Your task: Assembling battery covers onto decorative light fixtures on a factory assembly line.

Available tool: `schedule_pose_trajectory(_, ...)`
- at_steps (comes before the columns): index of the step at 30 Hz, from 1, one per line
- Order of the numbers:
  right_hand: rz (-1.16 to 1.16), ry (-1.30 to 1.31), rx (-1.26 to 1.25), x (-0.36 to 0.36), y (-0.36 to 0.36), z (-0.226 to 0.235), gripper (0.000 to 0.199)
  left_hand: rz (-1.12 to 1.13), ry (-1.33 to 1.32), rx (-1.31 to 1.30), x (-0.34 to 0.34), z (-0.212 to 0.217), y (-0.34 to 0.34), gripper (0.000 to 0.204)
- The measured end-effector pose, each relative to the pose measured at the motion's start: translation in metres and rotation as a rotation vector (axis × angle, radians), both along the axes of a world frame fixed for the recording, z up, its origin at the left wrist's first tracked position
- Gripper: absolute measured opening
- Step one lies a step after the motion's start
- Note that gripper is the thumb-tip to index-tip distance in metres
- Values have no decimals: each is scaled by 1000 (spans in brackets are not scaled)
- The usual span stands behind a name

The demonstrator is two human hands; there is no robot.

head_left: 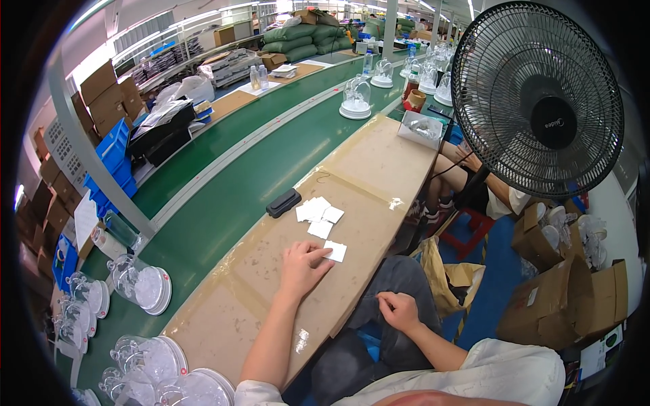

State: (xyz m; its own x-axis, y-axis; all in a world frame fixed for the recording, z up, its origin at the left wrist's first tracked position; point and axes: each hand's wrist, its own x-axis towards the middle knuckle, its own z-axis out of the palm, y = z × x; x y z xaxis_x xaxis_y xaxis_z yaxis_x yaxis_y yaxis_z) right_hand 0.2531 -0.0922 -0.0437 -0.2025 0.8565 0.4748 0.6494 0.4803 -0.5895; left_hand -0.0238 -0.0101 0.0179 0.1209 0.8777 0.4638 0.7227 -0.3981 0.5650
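While the half-open left hand [305, 268] touches a white square [336, 252], the right hand [401, 312] curls; contents unclear.

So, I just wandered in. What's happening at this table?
Someone seated has their left hand out over the brown tabletop, touching a white square card; whether it is gripped is hard to tell. Just beyond lies a loose cluster of similar white cards, with a small black case to its left. The right hand is half curled above the lap, away from the cards. Clear domes on white bases stand along the green surface alongside.
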Motion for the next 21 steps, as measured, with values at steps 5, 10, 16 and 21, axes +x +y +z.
schedule_pose_trajectory(5,11,-2,-6,-1,0,1,8,-110,-4,2,1,-2,1,12)
schedule_pose_trajectory(10,2,-4,-1,1,0,0,8,-109,-18,3,2,-6,3,8)
schedule_pose_trajectory(16,2,1,-3,1,1,-2,9,-198,-152,-31,2,-3,3,8)
schedule_pose_trajectory(21,0,2,-8,1,1,-3,9,-264,-127,77,2,0,6,8)
